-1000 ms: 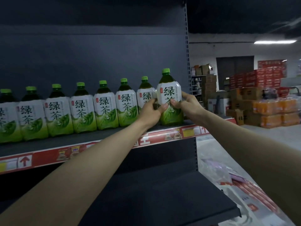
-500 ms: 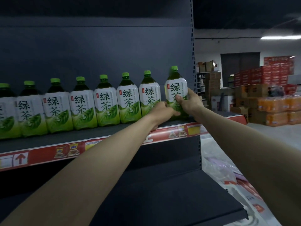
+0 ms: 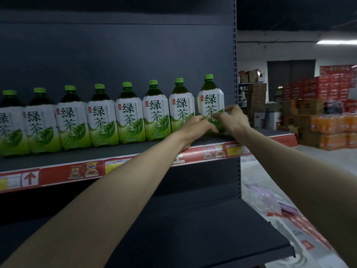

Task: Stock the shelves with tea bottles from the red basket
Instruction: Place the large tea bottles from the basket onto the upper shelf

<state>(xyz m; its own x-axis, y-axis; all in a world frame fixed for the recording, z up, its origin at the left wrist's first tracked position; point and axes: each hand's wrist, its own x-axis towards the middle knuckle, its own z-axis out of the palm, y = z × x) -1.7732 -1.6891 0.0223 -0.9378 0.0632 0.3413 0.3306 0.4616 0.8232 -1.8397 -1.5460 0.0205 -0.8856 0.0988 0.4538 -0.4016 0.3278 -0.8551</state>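
Several green tea bottles [image 3: 129, 120] with green caps and white-green labels stand in a row on the upper shelf [image 3: 119, 151]. The rightmost tea bottle [image 3: 210, 97] stands at the row's right end, close to the shelf upright. My left hand [image 3: 195, 126] holds its lower left side, thumb on top and fingers across the front. From the right, my right hand [image 3: 234, 120] grips its lower part, thumb on the label. The bottle's base is hidden behind both hands. The red basket is out of view.
A dark lower shelf [image 3: 193, 238] juts out below my arms. The perforated shelf upright [image 3: 235, 74] ends the unit on the right. Plastic-wrapped packs [image 3: 301, 235] lie on the floor at the lower right. Stacked cartons and orange drink packs [image 3: 328, 128] fill the far right.
The rightmost bottle has gone back and down from the shelf's front edge into line with the row. Both hands slid lower on it.
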